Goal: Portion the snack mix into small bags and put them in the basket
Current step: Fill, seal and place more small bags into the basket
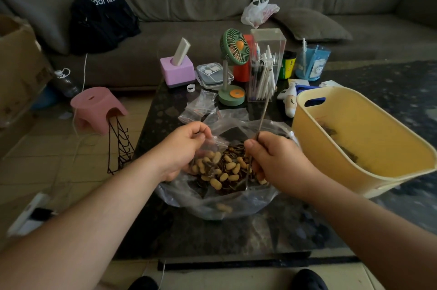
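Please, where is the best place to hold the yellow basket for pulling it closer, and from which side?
Probably the handle slot in the end wall of the yellow basket. That slot is the only grip shape visible. Come from above with the right hand, hooking fingers through from outside; the basket stands right of the snack bag.

Snack mix [224, 169]: peanuts, dark seeds, in open clear bag [212, 204], near centre. Empty small bags [201, 106] beyond. Yellow basket [378, 147] right, tilted.
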`<action>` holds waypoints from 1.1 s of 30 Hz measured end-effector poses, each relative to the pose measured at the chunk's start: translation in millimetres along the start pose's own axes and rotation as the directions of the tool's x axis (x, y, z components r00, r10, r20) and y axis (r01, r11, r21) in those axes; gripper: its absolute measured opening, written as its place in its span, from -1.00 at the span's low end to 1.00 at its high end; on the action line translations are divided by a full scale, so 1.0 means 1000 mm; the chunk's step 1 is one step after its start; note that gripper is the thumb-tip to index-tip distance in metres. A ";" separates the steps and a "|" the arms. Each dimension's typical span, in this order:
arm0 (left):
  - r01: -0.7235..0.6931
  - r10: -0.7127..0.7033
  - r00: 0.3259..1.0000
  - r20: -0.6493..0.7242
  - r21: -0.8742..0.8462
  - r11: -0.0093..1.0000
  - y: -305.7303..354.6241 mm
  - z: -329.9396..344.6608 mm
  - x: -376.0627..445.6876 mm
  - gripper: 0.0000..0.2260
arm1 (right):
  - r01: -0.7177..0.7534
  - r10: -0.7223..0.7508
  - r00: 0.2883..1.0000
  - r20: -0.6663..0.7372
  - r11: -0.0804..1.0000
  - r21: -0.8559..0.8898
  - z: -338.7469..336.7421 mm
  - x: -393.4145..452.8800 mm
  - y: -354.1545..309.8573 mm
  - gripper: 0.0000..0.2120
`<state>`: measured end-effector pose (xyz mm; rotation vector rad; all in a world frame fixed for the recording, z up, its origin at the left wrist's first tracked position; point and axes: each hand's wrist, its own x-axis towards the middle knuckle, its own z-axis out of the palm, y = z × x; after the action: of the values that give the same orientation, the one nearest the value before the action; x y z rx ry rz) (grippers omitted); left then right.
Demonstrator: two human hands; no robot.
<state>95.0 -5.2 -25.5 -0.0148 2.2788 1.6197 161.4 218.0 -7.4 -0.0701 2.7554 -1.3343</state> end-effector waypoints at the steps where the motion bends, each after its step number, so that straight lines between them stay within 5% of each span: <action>1: 0.010 -0.010 1.000 0.002 -0.015 1.000 0.000 0.000 0.000 -0.65 | -0.022 0.022 1.000 -0.019 0.999 0.034 0.001 0.001 0.001 -0.75; 5: 0.035 -0.036 0.999 -0.012 -0.073 0.997 0.001 -0.001 0.000 -0.66 | -0.076 0.082 0.995 -0.063 0.992 0.101 0.005 0.004 0.004 -0.74; 10: 0.044 -0.048 0.998 -0.031 -0.103 0.994 0.002 -0.002 0.001 -0.68 | 0.012 -0.041 0.969 -0.243 0.993 -0.121 -0.012 0.007 0.005 -0.74; 16: 0.079 -0.081 0.997 -0.014 -0.122 0.989 0.000 -0.001 0.000 -0.66 | -0.089 0.092 0.993 -0.079 0.995 0.039 -0.005 0.002 0.003 -0.69; 21: 0.150 -0.139 0.987 0.085 -0.138 0.979 -0.002 0.004 -0.002 -0.73 | -0.078 0.097 0.980 -0.175 0.990 0.114 -0.014 0.006 0.001 -0.67; 27: 0.215 -0.197 0.973 0.119 -0.169 0.962 0.002 0.000 -0.005 -0.75 | 0.112 -0.123 0.934 -0.337 0.992 -0.050 -0.012 0.008 0.007 -0.74; 33: 0.149 -0.145 0.989 0.034 -0.135 0.980 0.002 -0.003 -0.003 -0.73 | 0.152 -0.204 0.936 -0.288 0.969 -0.192 -0.010 0.012 0.013 -0.72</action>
<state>96.6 -7.9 -22.2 -0.1919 2.0915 1.6853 148.7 232.8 -11.9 -0.1387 3.1903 -1.2413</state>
